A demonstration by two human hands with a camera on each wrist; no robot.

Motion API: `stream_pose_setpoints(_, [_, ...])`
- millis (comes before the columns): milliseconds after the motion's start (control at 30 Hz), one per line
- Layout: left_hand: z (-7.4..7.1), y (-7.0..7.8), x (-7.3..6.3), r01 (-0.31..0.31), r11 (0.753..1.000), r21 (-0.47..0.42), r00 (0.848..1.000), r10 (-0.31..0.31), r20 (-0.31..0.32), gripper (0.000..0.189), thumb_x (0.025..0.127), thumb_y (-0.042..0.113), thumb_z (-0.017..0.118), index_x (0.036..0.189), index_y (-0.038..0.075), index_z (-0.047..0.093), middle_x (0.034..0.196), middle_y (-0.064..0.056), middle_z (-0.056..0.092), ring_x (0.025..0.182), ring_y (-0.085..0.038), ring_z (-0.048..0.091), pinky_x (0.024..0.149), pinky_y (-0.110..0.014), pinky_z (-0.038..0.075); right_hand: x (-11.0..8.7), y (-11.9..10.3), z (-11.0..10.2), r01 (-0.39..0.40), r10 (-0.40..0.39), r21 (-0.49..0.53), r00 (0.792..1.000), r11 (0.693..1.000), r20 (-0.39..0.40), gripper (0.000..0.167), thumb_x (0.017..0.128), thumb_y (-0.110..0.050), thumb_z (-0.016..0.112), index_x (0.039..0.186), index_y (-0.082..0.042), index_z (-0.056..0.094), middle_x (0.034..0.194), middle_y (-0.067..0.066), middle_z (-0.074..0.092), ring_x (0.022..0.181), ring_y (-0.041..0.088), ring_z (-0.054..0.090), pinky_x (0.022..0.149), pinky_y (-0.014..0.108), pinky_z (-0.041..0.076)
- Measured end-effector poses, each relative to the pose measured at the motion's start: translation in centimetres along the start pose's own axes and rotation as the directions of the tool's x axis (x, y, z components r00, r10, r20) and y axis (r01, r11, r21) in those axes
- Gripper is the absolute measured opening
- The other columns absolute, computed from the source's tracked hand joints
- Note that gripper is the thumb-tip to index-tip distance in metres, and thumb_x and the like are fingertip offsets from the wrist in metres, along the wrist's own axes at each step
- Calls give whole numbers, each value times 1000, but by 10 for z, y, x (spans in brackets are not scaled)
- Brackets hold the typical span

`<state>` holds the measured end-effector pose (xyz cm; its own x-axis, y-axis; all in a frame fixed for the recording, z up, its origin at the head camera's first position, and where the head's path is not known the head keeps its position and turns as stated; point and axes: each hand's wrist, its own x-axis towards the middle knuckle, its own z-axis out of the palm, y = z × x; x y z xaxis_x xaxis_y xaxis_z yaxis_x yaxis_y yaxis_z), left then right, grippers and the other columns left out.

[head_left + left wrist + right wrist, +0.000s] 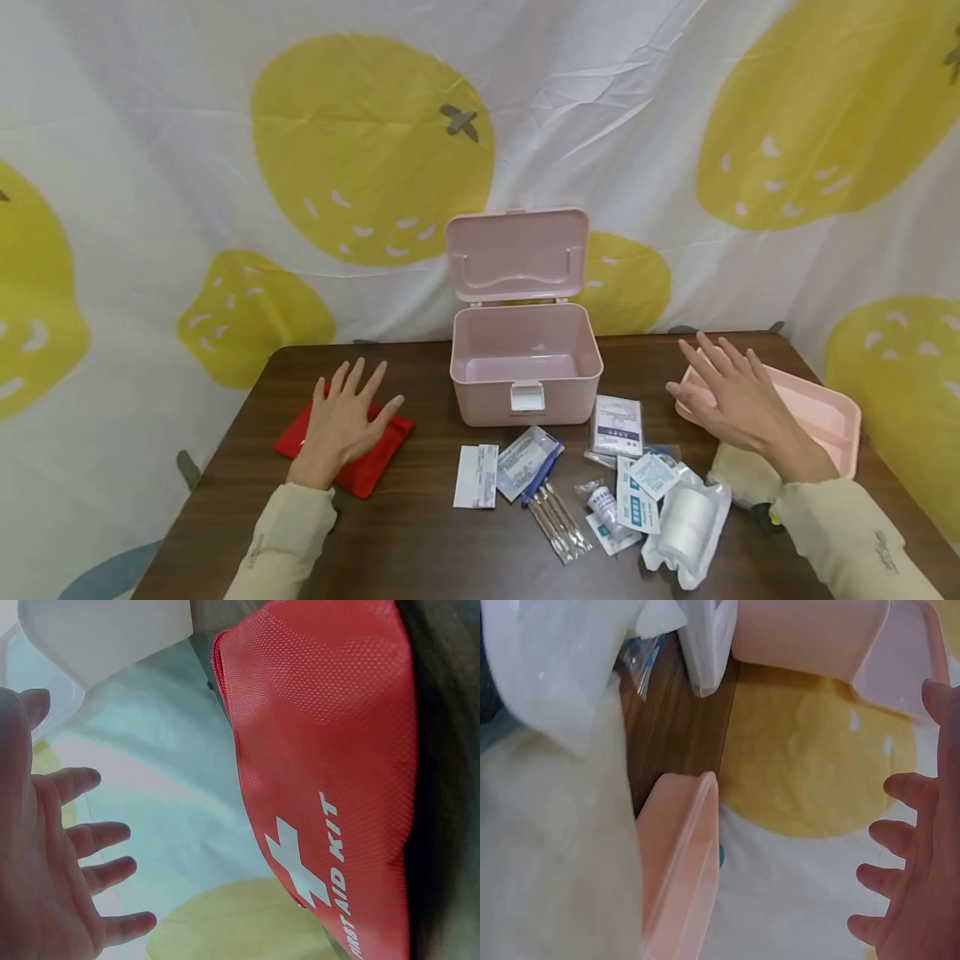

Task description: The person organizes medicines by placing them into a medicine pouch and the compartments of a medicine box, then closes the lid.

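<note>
My left hand (341,429) hovers with spread fingers over a red first aid pouch (367,467); in the left wrist view the pouch (322,765) shows a white cross and lettering, apart from the fingers. On the right, my other hand (731,396) is spread above a pink tray (825,417), holding nothing. Between them a pink box (487,404) stands with its lid (519,254) raised; its inside looks bare. In front of the box lie a packet of cotton swabs (558,521), a white bandage roll (686,525) and a small bottle (603,504).
White paper packets (476,477), a clear pouch with a blue edge (528,462), a boxed packet (617,425) and flat sachets (637,496) lie about the dark wooden table (405,550). A beige cloth-like bundle (742,475) sits beside the tray. A lemon-printed curtain (600,108) hangs behind.
</note>
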<state>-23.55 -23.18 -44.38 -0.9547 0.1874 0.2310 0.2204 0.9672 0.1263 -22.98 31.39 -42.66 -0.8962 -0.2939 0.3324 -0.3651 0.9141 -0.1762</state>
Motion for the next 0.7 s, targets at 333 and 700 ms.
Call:
stream_pose_setpoints(333, [-2, -8, -10, 36, 998, -42, 999, -35, 19, 71, 98, 59, 44, 154, 17, 35, 155, -23, 35, 143, -43, 27, 113, -67, 18, 5, -29, -12, 53, -54, 14, 998, 998, 22, 71, 95, -51, 56, 149, -6, 43, 151, 28, 38, 137, 51, 33, 110, 68, 19])
stream_pose_setpoints(700, [-2, -28, -23, 98, 993, -73, 994, -94, 58, 71, 98, 58, 43, 154, 14, 35, 153, -24, 35, 141, -45, 28, 111, -69, 20, 5, -63, -18, 167, -175, 81, 978, 983, 112, 50, 93, -43, 65, 123, -3, 67, 117, 20, 68, 108, 41, 64, 90, 57, 49])
